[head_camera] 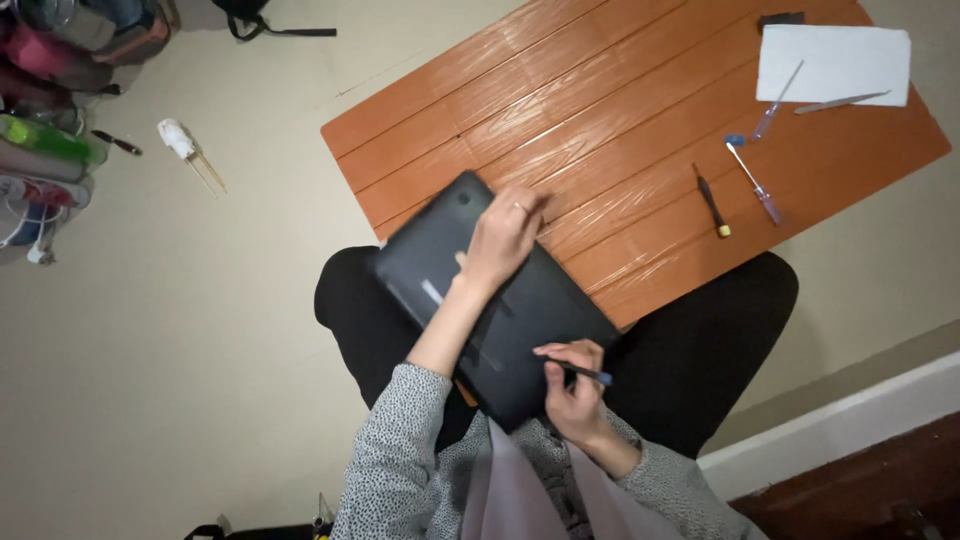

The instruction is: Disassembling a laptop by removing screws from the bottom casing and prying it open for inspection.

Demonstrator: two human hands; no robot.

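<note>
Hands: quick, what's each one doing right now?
Left hand: open, flat on the laptop.
Right hand: closed on a screwdriver, tip at the laptop.

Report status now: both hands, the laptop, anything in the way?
Left hand flat on laptop. Right hand grips dark tool at laptop's near edge. Screwdrivers lie apart on table, nothing blocking.

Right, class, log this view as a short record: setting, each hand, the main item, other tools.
Setting: low orange table on a beige floor, person seated
Left hand: flat on the dark laptop, which lies base up
Right hand: holds a blue-tipped screwdriver at the laptop's near edge
Other tools: black screwdriver, clear-handled screwdriver, white paper
</note>
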